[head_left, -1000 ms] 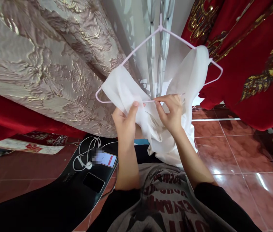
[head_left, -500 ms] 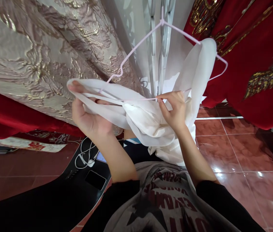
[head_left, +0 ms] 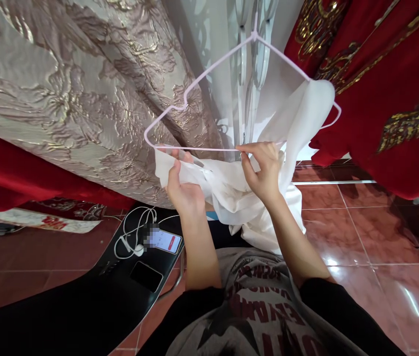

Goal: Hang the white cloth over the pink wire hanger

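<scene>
A pale pink clothes hanger (head_left: 220, 62) is held up in front of me, hook at the top. My right hand (head_left: 263, 170) pinches the middle of its bottom bar between thumb and fingertips. White sheer fabric (head_left: 231, 190), seemingly a garment, drapes over the hanger's right shoulder and hangs down in folds toward my lap. At the hanger's lower left corner, my left hand (head_left: 184, 185) grips the left edge of the fabric, thumb in front and fingers partly behind the cloth. The hanger's left arm is bare.
To the left hangs a beige embossed curtain (head_left: 120, 99); red cloth with gold sequins (head_left: 372, 99) hangs on the right. Ahead stands a white metal frame (head_left: 246, 89). On a black seat (head_left: 64, 296) lie a lit phone (head_left: 167, 241), a dark phone (head_left: 146, 276) and a white cable (head_left: 124, 242).
My left hand has moved right, drawing the fabric edge off the hanger's left side and below its lower left corner. The right hand keeps its pinch on the bar.
</scene>
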`<action>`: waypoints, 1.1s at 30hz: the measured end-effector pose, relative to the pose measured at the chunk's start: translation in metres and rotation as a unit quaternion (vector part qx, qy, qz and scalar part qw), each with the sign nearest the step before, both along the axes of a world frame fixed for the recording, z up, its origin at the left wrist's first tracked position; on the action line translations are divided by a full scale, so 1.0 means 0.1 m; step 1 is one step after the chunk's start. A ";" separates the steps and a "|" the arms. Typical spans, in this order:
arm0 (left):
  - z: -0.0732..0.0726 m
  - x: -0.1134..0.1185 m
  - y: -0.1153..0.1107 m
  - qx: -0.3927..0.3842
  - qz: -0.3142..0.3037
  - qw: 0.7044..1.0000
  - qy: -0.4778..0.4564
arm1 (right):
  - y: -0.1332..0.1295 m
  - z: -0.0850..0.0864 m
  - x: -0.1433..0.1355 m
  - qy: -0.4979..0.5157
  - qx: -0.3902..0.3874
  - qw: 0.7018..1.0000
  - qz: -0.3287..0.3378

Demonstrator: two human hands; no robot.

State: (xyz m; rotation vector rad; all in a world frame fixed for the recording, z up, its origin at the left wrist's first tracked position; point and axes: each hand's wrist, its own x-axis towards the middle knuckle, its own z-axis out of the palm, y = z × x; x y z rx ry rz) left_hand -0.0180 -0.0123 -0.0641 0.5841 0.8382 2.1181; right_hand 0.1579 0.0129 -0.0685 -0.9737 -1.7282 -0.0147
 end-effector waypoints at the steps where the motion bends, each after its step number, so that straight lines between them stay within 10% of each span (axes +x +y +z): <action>1: 0.02 0.01 -0.01 0.003 -0.013 1.000 -0.004 | -0.01 0.01 0.01 -0.003 -0.005 1.000 0.003; 12: 0.21 0.14 -0.06 -0.002 -0.090 0.996 0.013 | -0.24 0.43 0.31 -0.032 -0.065 0.993 0.093; 18: 0.19 0.20 -0.02 -0.014 -0.093 0.995 0.026 | 0.00 0.39 0.64 0.191 0.107 0.971 -0.099; 26: 0.18 0.12 0.01 0.006 -0.089 0.995 0.053 | 0.12 0.28 0.76 0.123 0.005 0.987 -0.106; 33: 0.18 0.07 -0.03 0.016 -0.084 0.993 0.076 | -0.04 0.65 0.74 0.154 -0.054 0.980 -0.117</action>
